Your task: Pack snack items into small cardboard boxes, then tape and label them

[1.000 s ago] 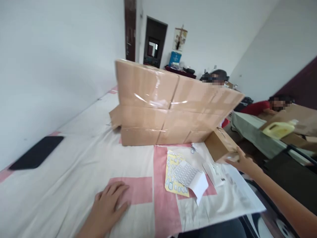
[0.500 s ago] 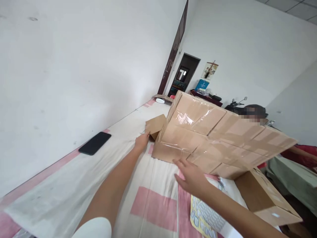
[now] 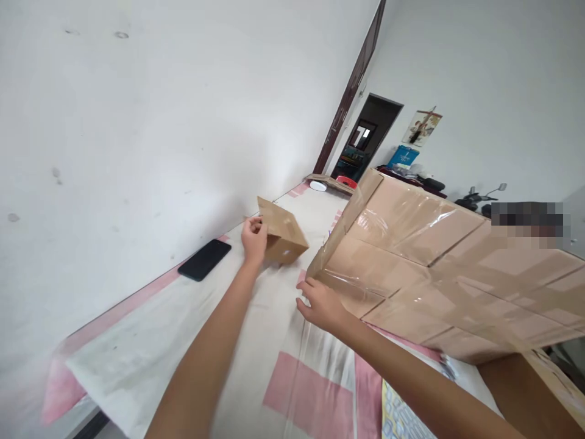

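My left hand [image 3: 254, 239] is closed on the edge of a small brown cardboard box [image 3: 282, 232], holding it just above the cloth. A big block of taped cardboard boxes [image 3: 439, 262], wrapped in clear film, stands to the right of it on the table [image 3: 150, 341]. My right hand [image 3: 321, 303] rests with curled fingers against the block's near lower corner. Both my forearms reach forward from the bottom of the view.
A black phone [image 3: 204, 259] lies by the white wall on the left. A yellow sticker sheet [image 3: 402, 417] lies at the bottom edge. Another brown box [image 3: 534, 390] sits at the lower right. A dark doorway [image 3: 365, 137] opens at the back; a person is behind the block.
My left hand reached to the small box beside the block, took hold of it and pulled it out to the left. My right hand left the box at the right and came to the block's corner.
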### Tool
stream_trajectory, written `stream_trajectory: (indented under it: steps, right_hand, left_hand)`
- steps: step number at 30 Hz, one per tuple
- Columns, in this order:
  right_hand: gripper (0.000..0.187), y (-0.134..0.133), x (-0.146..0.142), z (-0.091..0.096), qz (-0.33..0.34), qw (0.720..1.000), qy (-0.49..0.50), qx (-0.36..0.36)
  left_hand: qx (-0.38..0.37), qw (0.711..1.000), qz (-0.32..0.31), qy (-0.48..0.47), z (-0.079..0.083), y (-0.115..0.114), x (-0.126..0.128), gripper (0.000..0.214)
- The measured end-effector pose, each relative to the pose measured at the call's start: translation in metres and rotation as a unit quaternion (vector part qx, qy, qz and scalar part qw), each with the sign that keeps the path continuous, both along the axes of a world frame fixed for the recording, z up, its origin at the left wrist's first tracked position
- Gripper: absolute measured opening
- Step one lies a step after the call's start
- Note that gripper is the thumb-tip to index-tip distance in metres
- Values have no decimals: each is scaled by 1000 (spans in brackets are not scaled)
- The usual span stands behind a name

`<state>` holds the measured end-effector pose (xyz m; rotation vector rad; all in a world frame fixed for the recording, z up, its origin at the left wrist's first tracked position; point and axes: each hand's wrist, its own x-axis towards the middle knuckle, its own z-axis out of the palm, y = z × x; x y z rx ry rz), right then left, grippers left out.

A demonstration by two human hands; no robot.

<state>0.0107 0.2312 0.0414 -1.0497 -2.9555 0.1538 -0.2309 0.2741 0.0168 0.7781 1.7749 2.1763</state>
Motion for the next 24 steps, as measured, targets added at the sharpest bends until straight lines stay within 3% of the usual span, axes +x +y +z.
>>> stream_trajectory:
  steps: [4,7,10,14,18,24]
  right_hand:
    - [33,18,-33,-10,-3,1000,-5,8]
    - [35,36,-67,-15,-35,999,-16,14]
    - [36,59,-93,-18,-83,995,-42,31]
    - [49,96,-117,-19,-171,979,-99,52]
    - [60,129,-143,-22,-263,949,-169,38]
    - [83,168,-184,-20,-329,921,-209,9]
  left_hand:
    - [15,993,40,108,12,-47,-32,18]
    - [-22,981,18,190,14,-59,-30,25]
    - [-87,958,-36,269,9,-52,-14,47]
    - [-222,906,-81,352,2,-33,6,82]
    - [-305,863,-88,392,2,-23,13,84]
    - [-338,847,-76,403,6,-23,12,89]
